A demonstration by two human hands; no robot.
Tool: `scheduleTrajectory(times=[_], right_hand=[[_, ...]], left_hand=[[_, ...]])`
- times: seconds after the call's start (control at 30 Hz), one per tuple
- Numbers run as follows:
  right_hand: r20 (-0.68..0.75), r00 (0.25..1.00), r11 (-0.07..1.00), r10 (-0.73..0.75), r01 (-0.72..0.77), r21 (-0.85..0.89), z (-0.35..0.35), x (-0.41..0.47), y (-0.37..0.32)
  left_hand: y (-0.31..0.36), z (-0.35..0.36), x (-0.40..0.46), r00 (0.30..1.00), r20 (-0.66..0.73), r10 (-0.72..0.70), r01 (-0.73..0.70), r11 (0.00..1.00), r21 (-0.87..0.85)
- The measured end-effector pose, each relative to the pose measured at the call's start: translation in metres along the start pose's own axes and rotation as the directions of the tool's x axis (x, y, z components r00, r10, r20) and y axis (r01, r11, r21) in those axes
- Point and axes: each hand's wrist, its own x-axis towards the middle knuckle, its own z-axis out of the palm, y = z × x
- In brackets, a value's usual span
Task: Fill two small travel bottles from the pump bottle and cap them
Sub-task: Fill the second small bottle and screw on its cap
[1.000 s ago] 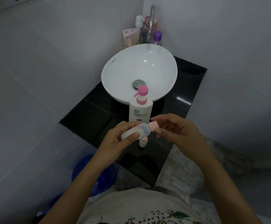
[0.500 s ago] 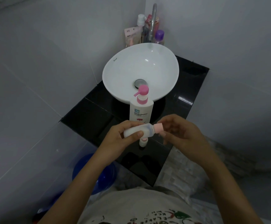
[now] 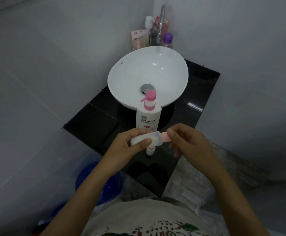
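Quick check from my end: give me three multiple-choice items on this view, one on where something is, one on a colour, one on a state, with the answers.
1. Where does the pump bottle stand?
A. Inside the sink
B. On the black counter, in front of the sink
C. On the floor

2. What colour is the cap on the held travel bottle?
A. Pink
B. Blue
C. Black

3. How is the held travel bottle positioned?
A. Upright on the counter
B. Lying in the sink
C. On its side between both hands

Answers:
1 B: its base sits on the dark counter just before the basin.
2 A: the cap at the right hand fingertips is pink.
3 C: the left hand grips the body, with the cap end pointing toward the right hand.
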Motion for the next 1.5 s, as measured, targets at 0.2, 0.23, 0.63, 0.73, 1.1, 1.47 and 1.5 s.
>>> scheduleTrajectory(times=[0.2, 0.23, 0.63, 0.73, 1.1, 1.47, 1.5], right_hand=[[0.008, 0.999, 0.999, -0.032, 0.032, -0.008, 0.0, -0.001, 0.0], [-0.032, 0.999, 0.999, -0.004, 0.003, -0.036, 0.003, -0.001, -0.001], [-0.073, 0.997, 0.998, 0.011, -0.006, 0.067, 0.009, -0.002, 0.0], [0.028, 0.997, 0.992, -0.073, 0.07, 0.103, 0.003, -0.003, 0.001], [0.012, 0.999, 0.998, -0.051, 0.051, 0.043, 0.007, -0.003, -0.001], [-0.028, 1.0, 0.994, -0.002, 0.005, 0.11, 0.017, 0.0, -0.001], [-0.05, 0.999, 0.992, 0.014, -0.008, 0.129, 0.019, 0.001, 0.0]], left_hand=[[-0.002, 0.0, -0.001, 1.0, 0.013, 0.001, -0.001, 0.999, -0.042], [-0.002, 0.001, -0.001, 1.0, 0.016, 0.003, -0.002, 0.999, -0.043], [-0.001, -0.001, 0.0, 1.0, 0.013, -0.004, 0.005, 0.998, -0.064], [-0.002, -0.002, 0.0, 1.0, 0.01, -0.013, 0.014, 0.997, -0.077], [-0.003, -0.003, -0.001, 0.999, -0.005, -0.053, 0.052, 0.994, -0.094], [-0.003, -0.004, -0.002, 0.997, -0.064, -0.031, 0.025, 0.995, -0.093], [-0.003, -0.003, -0.002, 0.997, -0.08, -0.014, 0.008, 0.997, -0.075]])
